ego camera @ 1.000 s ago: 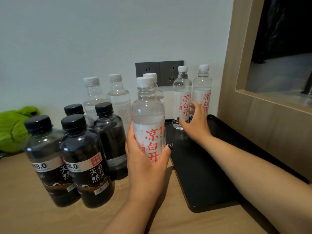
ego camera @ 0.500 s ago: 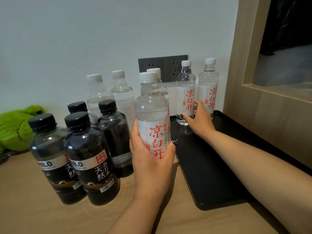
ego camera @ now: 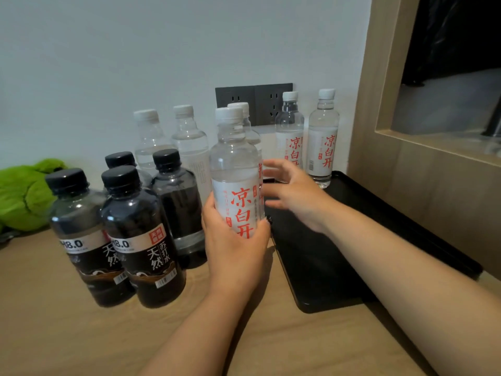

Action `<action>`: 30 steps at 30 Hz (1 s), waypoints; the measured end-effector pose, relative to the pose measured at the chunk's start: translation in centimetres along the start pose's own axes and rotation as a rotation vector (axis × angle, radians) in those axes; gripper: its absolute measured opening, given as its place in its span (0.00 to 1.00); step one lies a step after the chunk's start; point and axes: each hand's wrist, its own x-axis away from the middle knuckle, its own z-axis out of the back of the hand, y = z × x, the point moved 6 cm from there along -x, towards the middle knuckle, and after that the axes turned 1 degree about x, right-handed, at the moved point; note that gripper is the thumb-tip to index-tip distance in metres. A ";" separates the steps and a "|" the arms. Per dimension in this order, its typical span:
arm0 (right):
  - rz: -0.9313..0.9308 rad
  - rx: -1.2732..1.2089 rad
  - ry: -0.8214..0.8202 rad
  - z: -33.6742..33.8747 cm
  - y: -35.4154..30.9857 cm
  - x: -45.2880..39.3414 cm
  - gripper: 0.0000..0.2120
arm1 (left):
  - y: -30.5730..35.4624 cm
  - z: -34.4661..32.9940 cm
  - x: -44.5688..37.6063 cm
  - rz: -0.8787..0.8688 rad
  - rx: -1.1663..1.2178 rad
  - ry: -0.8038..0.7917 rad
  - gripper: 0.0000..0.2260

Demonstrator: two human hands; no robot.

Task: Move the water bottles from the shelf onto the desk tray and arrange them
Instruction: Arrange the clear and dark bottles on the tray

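1. Crowding on the left: four dark bottles point(ego camera: 141, 240) stand tight together on the desk point(ego camera: 81, 335), with clear bottles point(ego camera: 168, 142) packed just behind them. A sideways knock from the left forearm could tip one into the next.

2. Left hand point(ego camera: 235, 248): fingers and thumb are wrapped round the lower half of one clear bottle, the held bottle point(ego camera: 234, 169), upright, just left of the tray point(ego camera: 393, 226) edge. The grip sits low and the bottle looks full, so it is judged top-heavy; a quick swing could tilt it against the bottle point(ego camera: 250, 126) directly behind it.

3. Tray edge: whether the held bottle's base is on the desk or lifted cannot be told. If dragged rather than lifted, the base could catch the raised rim and topple.

4. Right hand point(ego camera: 295, 194): fingers spread and loose, holding nothing, just beside the held bottle above the tray. A handover with one hand releasing early could drop the bottle.

5. Tray rear: two bottles point(ego camera: 306, 147) stand upright near the wall. A reaching right wrist could clip them.
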 end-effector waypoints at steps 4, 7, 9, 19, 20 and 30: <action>-0.108 -0.078 -0.092 -1.6 1.3 0.1 0.30 | -0.7 -0.2 0.4 0.134 0.011 -0.040 0.39; -0.027 0.077 -0.056 -2.1 1.3 -0.4 0.31 | -1.1 -0.4 0.4 0.181 0.008 -0.039 0.35; 0.031 0.170 -0.038 -2.6 1.6 -0.7 0.29 | -1.1 -0.3 0.3 0.188 0.006 -0.023 0.33; 0.086 0.053 0.115 -0.6 0.4 0.0 0.27 | -0.7 -0.2 0.5 0.195 0.016 -0.030 0.30; 0.094 0.045 0.148 0.3 0.0 0.1 0.28 | -0.7 -0.2 0.5 0.199 0.016 -0.034 0.31; 0.008 0.247 0.472 7.0 2.9 -0.2 0.31 | -1.0 -0.4 0.3 0.199 0.002 -0.055 0.33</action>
